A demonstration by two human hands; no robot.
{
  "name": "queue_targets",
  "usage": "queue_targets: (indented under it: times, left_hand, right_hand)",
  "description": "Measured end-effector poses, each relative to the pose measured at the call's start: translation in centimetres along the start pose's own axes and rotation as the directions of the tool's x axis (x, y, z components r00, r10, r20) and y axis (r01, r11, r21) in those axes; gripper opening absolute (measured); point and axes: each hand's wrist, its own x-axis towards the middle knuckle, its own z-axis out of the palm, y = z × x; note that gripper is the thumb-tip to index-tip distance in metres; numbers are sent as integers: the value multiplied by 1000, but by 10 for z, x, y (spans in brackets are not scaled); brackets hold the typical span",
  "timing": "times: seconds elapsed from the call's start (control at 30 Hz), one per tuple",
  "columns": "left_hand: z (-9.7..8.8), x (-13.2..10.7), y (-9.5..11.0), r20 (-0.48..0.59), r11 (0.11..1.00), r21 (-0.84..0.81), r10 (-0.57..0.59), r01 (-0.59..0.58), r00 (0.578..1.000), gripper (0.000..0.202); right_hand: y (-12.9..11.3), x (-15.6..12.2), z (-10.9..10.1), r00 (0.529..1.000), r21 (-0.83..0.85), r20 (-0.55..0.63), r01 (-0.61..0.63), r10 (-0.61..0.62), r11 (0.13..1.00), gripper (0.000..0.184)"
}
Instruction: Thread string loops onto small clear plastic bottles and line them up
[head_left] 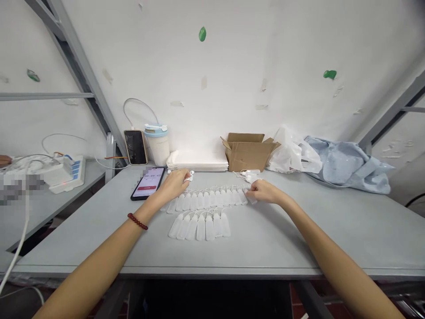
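Observation:
Translucent white tag-like pieces with thin white string loops lie on the grey table [282, 239] in two rows. The longer back row [206, 200] runs between my hands, and a shorter front row [201, 227] lies nearer me. My left hand [174, 184], with a dark red bead bracelet [137, 221] on its wrist, is closed above the back row's left end. A small white bit [191, 175] shows at its fingertips, too small to name. At the row's right end, my right hand [264, 191] pinches a white tag [251, 198], partly hidden by the fingers.
Left of the rows lies a phone [148, 184] with a running timer. Behind stand another phone [135, 147], a cup [158, 146], a white stack [201, 161], an open cardboard box [249, 155], a plastic bag [294, 153] and blue cloth [348, 164]. More white pieces [250, 175] lie before the box.

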Motion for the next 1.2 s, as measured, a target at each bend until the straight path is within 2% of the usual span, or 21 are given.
queue_targets:
  times: [0.1,0.2,0.37,0.47,0.53,0.6,0.67,0.73,0.8,0.87,1.0,1.2]
  left_hand:
    - [-2,-5,16,-25,957,-287,-58,49,998,10]
    - [-4,-11,33,-19,830,-555,-83,59,996,13]
    - [-7,-19,58,-45,648,-760,-126,48,991,17]
    - [-7,-21,67,-12,572,-818,-135,68,991,17]
    - [-6,-23,71,7,531,-846,-95,56,995,17]
    - [-5,-25,74,4,497,-868,-16,11,1000,17]
    - [-2,-27,77,-14,476,-879,53,-37,999,16]
    - [0,-29,79,-41,476,-877,64,-67,997,15]
    - [3,-30,80,-68,489,-868,43,-81,997,14]
    - [5,-30,80,-86,507,-858,25,-87,996,15]
    - [5,-30,79,-57,529,-847,21,-59,998,17]
    - [2,-29,78,42,521,-853,11,30,999,21]
  right_hand:
    - [-3,-1,0,993,-4,-117,-11,11,1000,23]
    - [-9,-4,0,961,19,-278,16,-10,1000,20]
    - [-30,-16,7,865,132,-499,128,-46,983,17]
    - [-45,-24,17,842,186,-531,225,-95,956,15]
    - [-53,-28,26,813,138,-556,295,-173,946,15]
    - [-57,-28,35,742,9,-603,375,-295,927,14]
    - [-58,-27,43,637,-155,-635,447,-436,881,12]
    - [-59,-26,49,541,-286,-640,492,-546,823,9]
    - [-60,-26,52,474,-359,-638,513,-606,780,7]
    - [-61,-27,53,429,-396,-644,522,-634,756,6]
    - [-62,-28,52,381,-417,-661,530,-646,738,5]
    - [-62,-28,51,391,-396,-666,537,-636,745,5]
